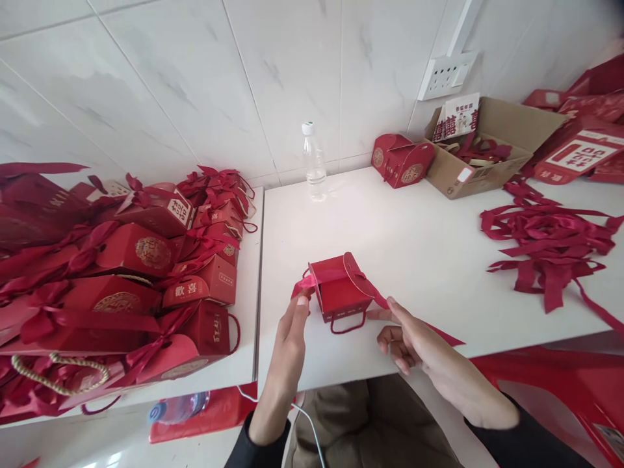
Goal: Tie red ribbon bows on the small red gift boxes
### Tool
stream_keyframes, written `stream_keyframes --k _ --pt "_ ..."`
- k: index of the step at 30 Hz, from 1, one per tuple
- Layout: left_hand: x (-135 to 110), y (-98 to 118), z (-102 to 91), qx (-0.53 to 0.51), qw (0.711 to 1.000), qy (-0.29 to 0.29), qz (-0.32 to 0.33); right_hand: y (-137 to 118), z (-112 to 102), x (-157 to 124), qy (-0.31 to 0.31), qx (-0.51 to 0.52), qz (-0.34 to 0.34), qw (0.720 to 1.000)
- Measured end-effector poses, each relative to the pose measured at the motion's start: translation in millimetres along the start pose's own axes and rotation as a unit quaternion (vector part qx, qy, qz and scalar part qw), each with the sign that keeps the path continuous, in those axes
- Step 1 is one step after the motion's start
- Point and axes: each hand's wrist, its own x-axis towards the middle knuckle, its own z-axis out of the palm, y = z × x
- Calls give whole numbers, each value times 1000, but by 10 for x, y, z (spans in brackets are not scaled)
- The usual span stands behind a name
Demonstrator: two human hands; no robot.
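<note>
A small red gift box (344, 298) stands on the white table before me, its two rounded side flaps raised. A dark red ribbon (333, 275) runs across the top of the box and through the flaps. Close against the box's left side, my left hand (291, 325) pinches one end of that ribbon. On the right, my right hand (409, 335) has the other end between thumb and index finger, with the remaining fingers loosely curled. The ribbon's tail (444, 334) trails behind the right wrist. A red cord handle (349, 330) hangs at the box's front.
Many ribboned red boxes (131, 250) crowd the left table. Loose ribbons (550, 234) lie at the right. A clear bottle (316, 166), another red box (402, 159) and an open cardboard box (480, 175) stand along the wall. A red stool (560, 383) is below right.
</note>
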Motion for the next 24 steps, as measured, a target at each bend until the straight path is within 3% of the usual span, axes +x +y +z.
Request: stream_keyframes --k 4,8,13,18,24 --pt "256 78 91 -107 992 -15 58 -30 21 145 2 129 -16 992" --pt "396 207 167 -153 981 13 122 -184 33 272 2 272 -84 959" --pt "449 390 151 -209 958 28 196 -429 14 374 -7 328 -149 933" --pt "475 508 94 -231 945 30 230 -587 26 302 -16 284 -213 935" --pt "477 704 150 -127 960 -30 248 -846 95 22 38 -3 -366 930"
